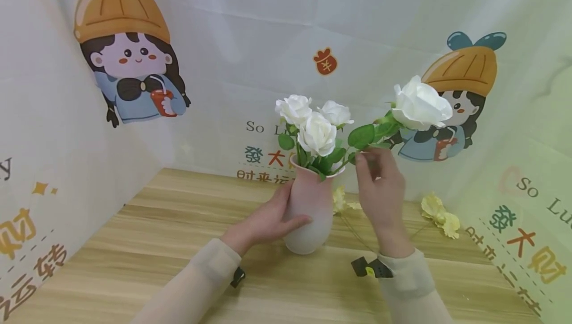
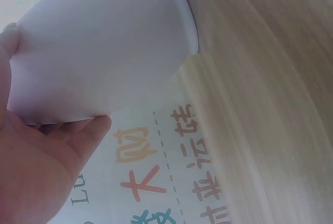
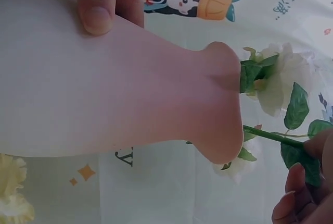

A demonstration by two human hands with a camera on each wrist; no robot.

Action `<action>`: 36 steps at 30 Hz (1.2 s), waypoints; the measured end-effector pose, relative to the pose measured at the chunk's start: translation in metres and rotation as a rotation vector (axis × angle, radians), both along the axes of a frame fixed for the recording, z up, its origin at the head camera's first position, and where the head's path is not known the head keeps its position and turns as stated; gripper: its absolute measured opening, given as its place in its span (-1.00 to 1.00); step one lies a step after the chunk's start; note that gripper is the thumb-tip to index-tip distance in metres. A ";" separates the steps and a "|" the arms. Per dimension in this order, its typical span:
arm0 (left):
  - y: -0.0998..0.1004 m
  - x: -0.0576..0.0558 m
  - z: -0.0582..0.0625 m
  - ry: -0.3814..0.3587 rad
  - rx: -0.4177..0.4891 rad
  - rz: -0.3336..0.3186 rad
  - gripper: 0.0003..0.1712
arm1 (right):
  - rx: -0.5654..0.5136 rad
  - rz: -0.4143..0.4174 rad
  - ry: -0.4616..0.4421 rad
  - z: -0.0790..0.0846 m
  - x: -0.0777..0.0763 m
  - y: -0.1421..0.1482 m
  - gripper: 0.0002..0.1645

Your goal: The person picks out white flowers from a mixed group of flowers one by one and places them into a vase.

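Note:
A pink-to-white vase [image 1: 308, 214] stands upright on the table, with three white roses [image 1: 316, 135] in its mouth. My left hand [image 1: 263, 222] holds the vase's body from the left, thumb across the front and the other fingers partly hidden behind it. At the right of the rim, my right hand [image 1: 382, 197] pinches the green stem [image 3: 270, 136] of another white rose [image 1: 420, 105]. That bloom leans out to the upper right. In the right wrist view the stem's lower end passes into the vase mouth, while the inside of the vase stays hidden.
Yellow flowers [image 1: 440, 214] on thin stems lie on the wooden table [image 1: 134, 234] at the right, and more yellow petals [image 1: 340, 200] show just behind the vase. A printed cloth [image 1: 250, 55] hangs around the back and sides of the table.

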State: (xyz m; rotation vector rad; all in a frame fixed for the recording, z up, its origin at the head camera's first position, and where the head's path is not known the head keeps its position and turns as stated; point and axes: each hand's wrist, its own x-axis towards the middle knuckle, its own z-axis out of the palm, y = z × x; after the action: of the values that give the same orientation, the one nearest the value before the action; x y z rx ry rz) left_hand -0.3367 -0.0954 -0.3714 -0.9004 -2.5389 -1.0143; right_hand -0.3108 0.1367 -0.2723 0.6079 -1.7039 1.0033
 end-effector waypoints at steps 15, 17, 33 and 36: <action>0.000 0.001 0.001 -0.005 -0.008 -0.003 0.12 | -0.030 -0.023 -0.052 0.004 0.000 -0.003 -0.83; 0.001 0.000 0.001 -0.008 -0.007 -0.004 0.13 | -0.012 -0.029 -0.091 0.005 0.000 -0.005 -0.80; 0.000 0.001 0.001 0.002 0.000 -0.008 0.15 | 0.250 -0.071 -0.222 -0.004 -0.006 -0.020 -0.86; 0.000 0.001 0.002 0.001 -0.007 -0.006 0.16 | 0.254 -0.079 -0.288 -0.005 -0.004 -0.020 -0.86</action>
State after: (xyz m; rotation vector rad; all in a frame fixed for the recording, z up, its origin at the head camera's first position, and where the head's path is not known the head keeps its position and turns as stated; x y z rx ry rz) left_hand -0.3358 -0.0957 -0.3697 -0.9109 -2.5423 -1.0073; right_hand -0.3152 0.1164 -0.2775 0.5735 -2.1149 0.8551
